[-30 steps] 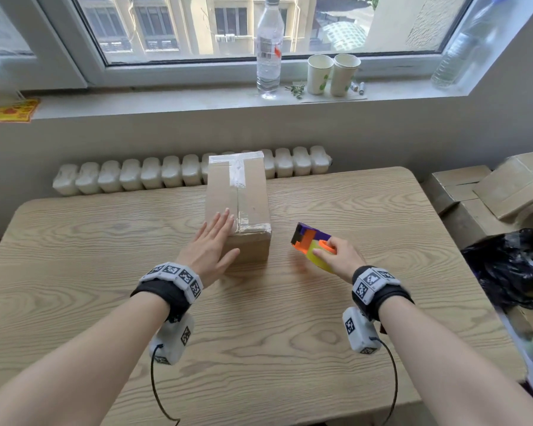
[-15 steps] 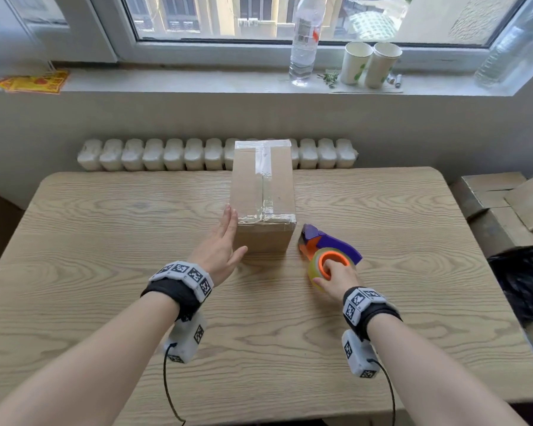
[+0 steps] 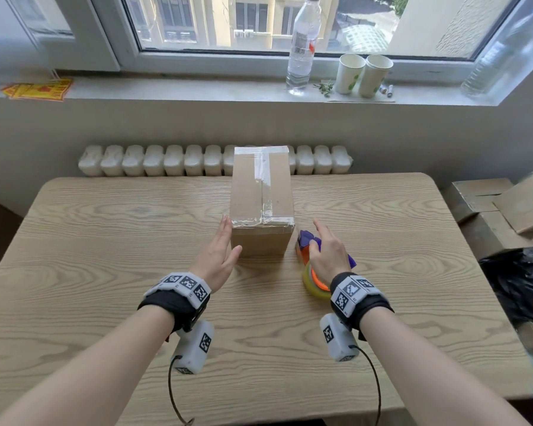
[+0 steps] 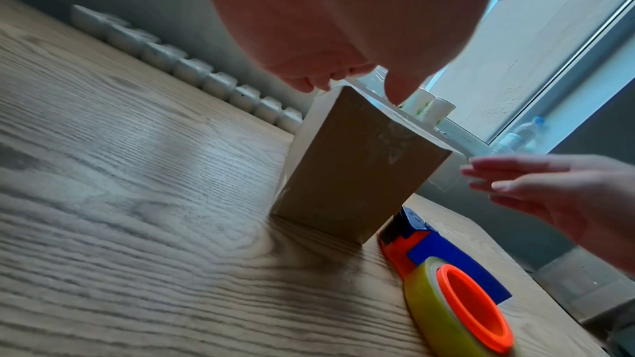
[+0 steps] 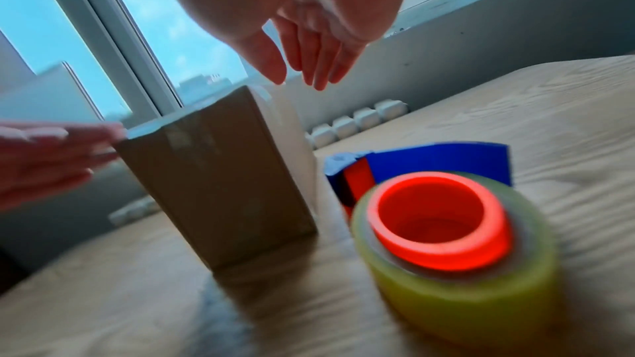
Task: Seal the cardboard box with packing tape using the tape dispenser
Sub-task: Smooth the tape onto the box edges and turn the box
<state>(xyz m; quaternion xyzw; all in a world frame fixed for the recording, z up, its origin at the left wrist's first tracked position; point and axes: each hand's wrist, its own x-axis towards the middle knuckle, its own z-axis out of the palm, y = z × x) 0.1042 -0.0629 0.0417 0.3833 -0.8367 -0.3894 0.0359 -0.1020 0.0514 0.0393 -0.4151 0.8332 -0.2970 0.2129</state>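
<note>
A tall cardboard box (image 3: 261, 198) stands mid-table, with clear tape along its top seam and across both ends. My left hand (image 3: 219, 253) is open with straight fingers beside the box's near left corner (image 4: 357, 162). The blue and orange tape dispenser (image 3: 310, 269) with its yellowish tape roll (image 4: 453, 308) lies flat on the table just right of the box (image 5: 220, 189). My right hand (image 3: 328, 253) hovers open above the dispenser (image 5: 443, 216), fingers spread, holding nothing.
The wooden table (image 3: 105, 272) has bare room on both sides. A radiator (image 3: 154, 159) runs behind it. On the windowsill stand a water bottle (image 3: 302, 47) and two paper cups (image 3: 363, 75). Cardboard boxes (image 3: 493, 204) and a black bag (image 3: 523, 281) sit at the right.
My right hand set the dispenser down flat beside the box, let go and lifted open above it. My left hand slid from the box top to its left side.
</note>
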